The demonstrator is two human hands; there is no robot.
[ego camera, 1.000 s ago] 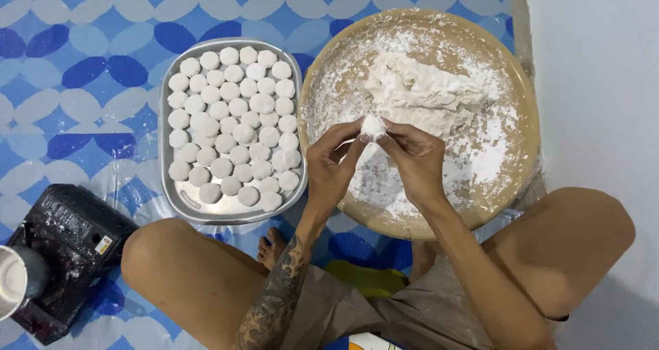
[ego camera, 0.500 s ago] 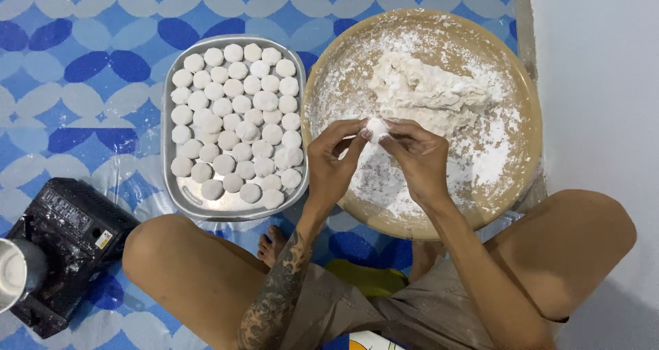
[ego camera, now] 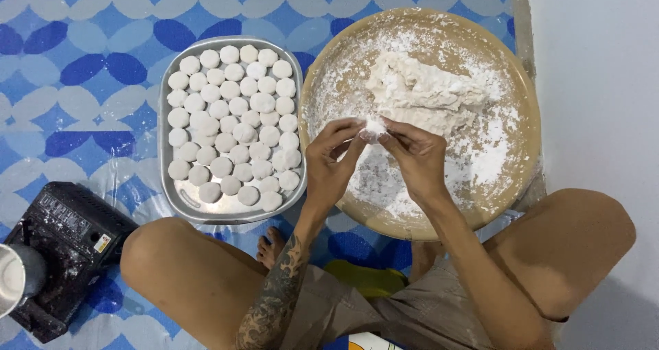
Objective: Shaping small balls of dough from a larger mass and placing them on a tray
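My left hand (ego camera: 332, 159) and my right hand (ego camera: 414, 155) meet over a round floured wooden tray (ego camera: 519, 75), and together their fingertips pinch a small white piece of dough (ego camera: 375, 125). A large lump of pale dough (ego camera: 420, 89) lies on the tray just beyond my fingers. To the left stands a rectangular metal tray (ego camera: 180, 203) filled with several small round white dough balls (ego camera: 233, 123).
A black machine with a metal cup (ego camera: 48, 254) sits at the lower left on the blue and white patterned floor mat (ego camera: 82, 62). My bare knees (ego camera: 171, 254) frame the bottom of the view. A white wall (ego camera: 597, 82) rises at the right.
Both hands have stayed over the wooden tray, working the small piece of dough between the fingertips. Nothing else has moved.
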